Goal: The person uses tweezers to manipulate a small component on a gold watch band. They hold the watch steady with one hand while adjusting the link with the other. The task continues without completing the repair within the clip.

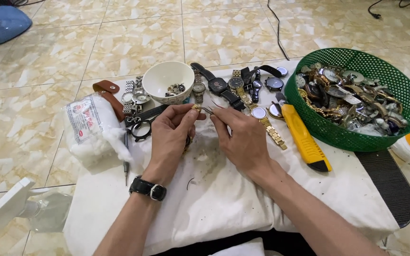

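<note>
My left hand (171,137), with a black strap watch on its wrist, pinches a small gold-coloured watch part (196,107) between thumb and fingertips. My right hand (243,135) grips thin metal tweezers (208,110), their tips touching that part. Both hands hover over a stained white cloth (214,189) covering a low table. A white bowl (168,80) with small metal bits sits just beyond my hands.
A row of wristwatches (228,85) lies behind the bowl. A green plastic basket (357,137) full of watches stands at right, with a yellow utility knife (304,137) beside it. A bag of cotton wool (93,132) and a small screwdriver (126,166) lie at left. Tiled floor surrounds the table.
</note>
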